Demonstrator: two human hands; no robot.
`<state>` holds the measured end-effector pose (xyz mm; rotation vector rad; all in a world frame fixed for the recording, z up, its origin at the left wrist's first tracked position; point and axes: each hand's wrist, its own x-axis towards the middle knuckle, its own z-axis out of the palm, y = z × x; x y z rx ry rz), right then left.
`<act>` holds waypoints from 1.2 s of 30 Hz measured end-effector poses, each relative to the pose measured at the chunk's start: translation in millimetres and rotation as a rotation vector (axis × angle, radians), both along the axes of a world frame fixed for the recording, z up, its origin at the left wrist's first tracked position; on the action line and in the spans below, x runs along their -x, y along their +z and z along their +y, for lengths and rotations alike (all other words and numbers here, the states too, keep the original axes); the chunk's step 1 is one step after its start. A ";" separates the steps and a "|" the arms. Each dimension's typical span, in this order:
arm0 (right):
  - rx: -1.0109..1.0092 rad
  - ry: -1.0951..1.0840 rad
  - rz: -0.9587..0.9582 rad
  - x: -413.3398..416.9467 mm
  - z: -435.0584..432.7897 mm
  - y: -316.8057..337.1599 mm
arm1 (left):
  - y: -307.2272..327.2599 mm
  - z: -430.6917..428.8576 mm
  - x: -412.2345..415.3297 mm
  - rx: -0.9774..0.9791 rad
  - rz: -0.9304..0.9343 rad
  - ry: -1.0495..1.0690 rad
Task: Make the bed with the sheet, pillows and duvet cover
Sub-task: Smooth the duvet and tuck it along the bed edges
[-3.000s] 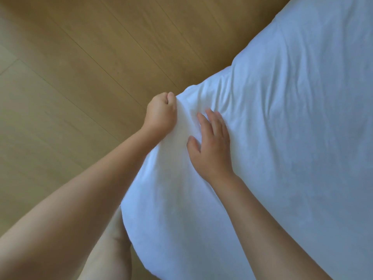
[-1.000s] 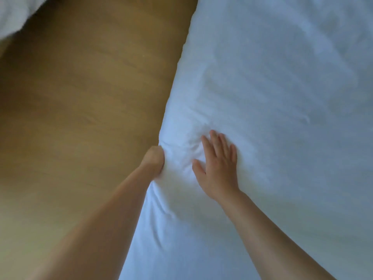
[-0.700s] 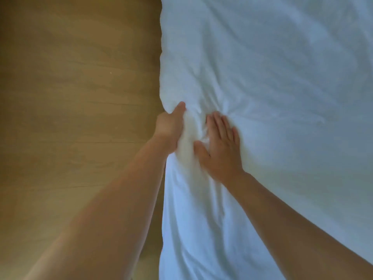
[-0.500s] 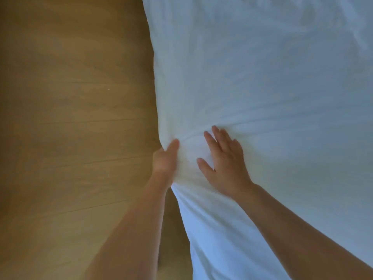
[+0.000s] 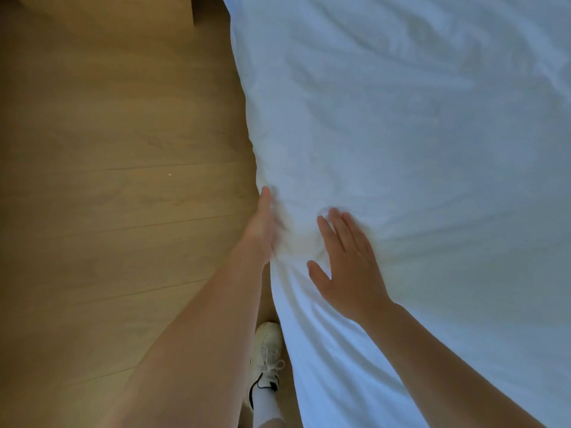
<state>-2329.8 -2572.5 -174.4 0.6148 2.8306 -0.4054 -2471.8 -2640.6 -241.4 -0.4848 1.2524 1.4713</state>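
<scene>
Wooden floor (image 5: pixel 108 149) all down the left, pale brown planks with long seams running across, and the bed fills the right side under a white sheet (image 5: pixel 401 118). The sheet covers the whole top, creased in soft ridges further up, and drops over the near edge towards the floor. At the top left there's a lighter wooden block (image 5: pixel 102 7) with a dark edge, and I can't tell what it is.

The left hand (image 5: pixel 262 223) sits right at the bed's edge, blurred, turned edge-on, fingers straight and pressed against the side of the sheet where the cloth bunches. The right hand (image 5: pixel 346 267) lies flat on top just beside it, palm down, fingers straight and slightly spread, holding nothing. Wrinkles fan out between the two hands.

Below the left forearm, a white laced shoe (image 5: pixel 267 344) stands on the floor next to the hanging sheet, white sock (image 5: pixel 262 406) above it. There's a black patch at the ankle, too blurred to read.
</scene>
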 end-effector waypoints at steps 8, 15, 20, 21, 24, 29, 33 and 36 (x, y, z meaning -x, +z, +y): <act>-0.057 0.007 0.200 79.2 36.7 -20.5 | -4.1 33.5 62.8 0.008 0.043 0.112; -0.247 0.308 -0.111 134.3 48.2 -26.8 | -41.4 22.8 71.8 0.645 0.362 -0.092; -0.206 0.168 0.072 162.9 89.8 -19.2 | -57.5 88.2 119.6 0.196 0.012 0.019; -0.234 0.150 0.083 169.1 98.7 -17.7 | -54.9 92.1 135.7 0.046 -0.044 0.111; -0.296 0.121 0.041 193.8 119.6 -15.3 | -45.8 108.1 182.1 -0.137 -0.073 0.106; -0.271 0.049 0.028 250.5 132.2 -14.0 | -25.7 120.2 239.9 -0.150 -0.078 0.056; -0.253 0.001 0.009 309.7 146.9 -16.0 | -42.0 74.3 260.2 0.260 0.022 0.146; -0.266 0.049 -0.090 352.4 157.1 -22.6 | -56.6 97.1 266.4 0.459 0.105 -0.011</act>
